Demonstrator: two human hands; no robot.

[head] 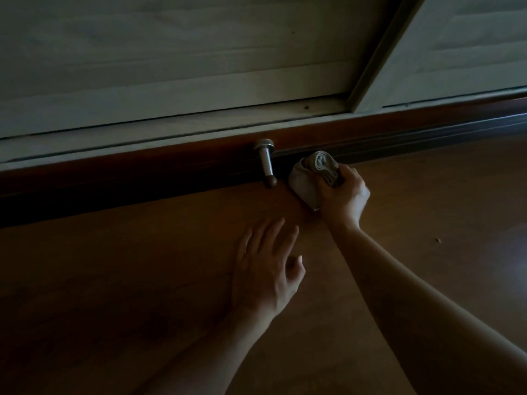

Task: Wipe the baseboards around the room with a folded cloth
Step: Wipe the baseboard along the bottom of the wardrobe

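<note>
Starting nearest you, item by item:

1. Floor (128,295): brown wood boards, dim. It runs wide to the left of your left arm and to the right of your right arm. One small pale speck (437,240) lies on it, well to the right of your right forearm.

2. Left hand (265,269): back facing up, low over the floor in the middle of the view. Its fingers (273,235) are straight and spread, holding nothing. You cannot tell whether the palm touches the boards. It is apart from the cloth, with bare floor between its fingertips and the wall edge.

3. Right hand (342,198): reached further forward, at the line where floor meets wall. Its fingers (346,175) are curled tightly round the cloth.

4. Cloth (305,178): grey, bunched rather than neatly flat, a rolled end showing above your knuckles. It sits at the foot of the baseboard, touching its lower edge and the floor.

5. Door stop (266,162): a metal post with a dark rubber tip, sticking out from the baseboard just left of the cloth, with only a narrow gap between them.

6. Baseboard (128,181): dark reddish wood, running edge to edge across the view, rising towards the right.

7. Wall panels (171,67): pale, above the baseboard. A slanted pale strip (382,52) divides them at upper right.
</note>
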